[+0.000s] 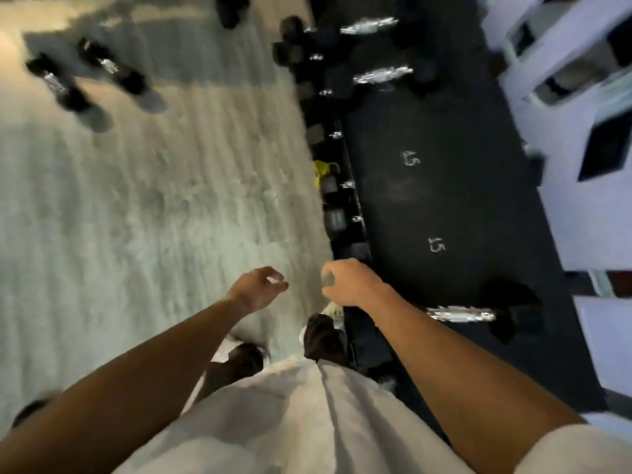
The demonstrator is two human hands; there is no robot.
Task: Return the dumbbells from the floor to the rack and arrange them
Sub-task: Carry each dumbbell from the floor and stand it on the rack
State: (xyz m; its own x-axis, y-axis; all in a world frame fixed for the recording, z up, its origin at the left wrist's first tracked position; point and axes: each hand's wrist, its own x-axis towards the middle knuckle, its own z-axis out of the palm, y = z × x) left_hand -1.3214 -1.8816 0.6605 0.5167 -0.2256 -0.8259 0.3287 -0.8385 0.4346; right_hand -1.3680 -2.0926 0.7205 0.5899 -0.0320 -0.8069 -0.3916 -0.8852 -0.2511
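Note:
Two black dumbbells with chrome handles lie on the pale floor at far left: one dumbbell (pixel 56 84) and a second dumbbell (pixel 111 66) beside it. The dark rack top (pixel 444 200) runs up the right half, with chalked "15" marks. On it lie a dumbbell (pixel 461 313) near my right arm and two dumbbells (pixel 369 26) (pixel 383 75) at the far end. My left hand (pixel 258 289) and my right hand (pixel 349 282) hover in front of me with loosely curled fingers, holding nothing. The right hand is at the rack's near edge.
A lower rack tier (pixel 337 213) holds several small dumbbells and a yellow object (pixel 323 169). White furniture (pixel 581 97) stands along the right. Another dark weight (pixel 231 8) lies at the top. My shoes (pixel 323 336) stand next to the rack. The frame is blurred.

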